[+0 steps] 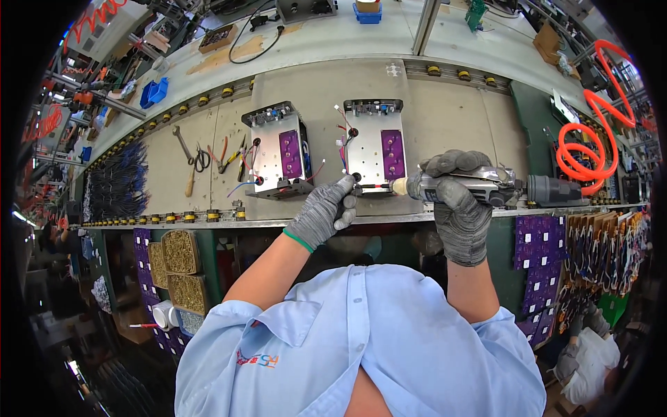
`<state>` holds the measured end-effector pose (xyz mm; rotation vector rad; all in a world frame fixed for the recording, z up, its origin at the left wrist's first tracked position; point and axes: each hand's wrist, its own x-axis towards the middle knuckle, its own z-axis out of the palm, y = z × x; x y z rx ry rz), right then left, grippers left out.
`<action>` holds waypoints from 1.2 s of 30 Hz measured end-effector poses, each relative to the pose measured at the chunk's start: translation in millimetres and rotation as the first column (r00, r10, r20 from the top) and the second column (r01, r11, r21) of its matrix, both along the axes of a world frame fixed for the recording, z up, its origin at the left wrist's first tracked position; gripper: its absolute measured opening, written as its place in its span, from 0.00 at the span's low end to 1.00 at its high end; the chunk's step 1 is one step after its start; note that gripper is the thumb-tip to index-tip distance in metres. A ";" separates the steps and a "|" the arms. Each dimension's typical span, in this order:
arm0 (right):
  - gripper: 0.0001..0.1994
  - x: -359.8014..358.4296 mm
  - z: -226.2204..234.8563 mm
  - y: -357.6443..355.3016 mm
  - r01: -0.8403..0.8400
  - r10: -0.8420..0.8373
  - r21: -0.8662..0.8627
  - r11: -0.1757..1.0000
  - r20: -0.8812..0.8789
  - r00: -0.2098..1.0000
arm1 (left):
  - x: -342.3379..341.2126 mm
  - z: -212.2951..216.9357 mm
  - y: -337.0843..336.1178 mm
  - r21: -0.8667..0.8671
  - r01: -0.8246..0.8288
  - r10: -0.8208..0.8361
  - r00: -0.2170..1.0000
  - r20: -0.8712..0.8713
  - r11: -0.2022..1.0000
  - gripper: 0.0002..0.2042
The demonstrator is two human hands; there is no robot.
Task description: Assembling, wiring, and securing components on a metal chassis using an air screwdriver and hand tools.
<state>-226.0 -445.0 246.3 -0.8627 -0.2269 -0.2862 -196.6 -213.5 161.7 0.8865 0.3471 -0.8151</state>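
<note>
My right hand [464, 219], in a grey glove, is wrapped round a silver air screwdriver [497, 186] lying sideways. Its bit points left, across the near edge of a silver metal box [366, 142] with a purple circuit board [392, 154] on it. At that box's near left corner, beside the tip, my gloved left hand [323, 212] has thumb and forefinger pinched together; what they hold, if anything, is too small to make out. Loose coloured wires [341, 142] stick out from the box's left side. A similar metal box [267, 149] stands to the left.
Pliers [221, 156], scissors [202, 160] and a wrench [183, 142] lie left of the boxes, before bundled dark cables [118, 181]. Trays of brass-coloured parts [180, 254] sit at the lower left. An orange coiled air hose [587, 149] hangs at right.
</note>
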 end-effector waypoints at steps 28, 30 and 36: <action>0.10 119.9 -75.6 49.5 0.001 -0.086 -0.514 0.858 -0.142 0.986 | 23.1 -66.5 5.2 0.906 -0.184 -0.600 0.696 0.393 0.380 0.29; 0.10 122.6 -75.1 54.3 0.007 -0.096 -0.545 0.838 -0.135 0.986 | 22.8 -67.5 6.5 0.902 -0.178 -0.600 0.694 0.398 0.392 0.29; 0.11 133.3 -77.2 63.4 -0.029 -0.070 -0.633 0.773 -0.130 0.989 | 24.8 -66.9 9.4 0.902 -0.133 -0.595 0.711 0.375 0.411 0.30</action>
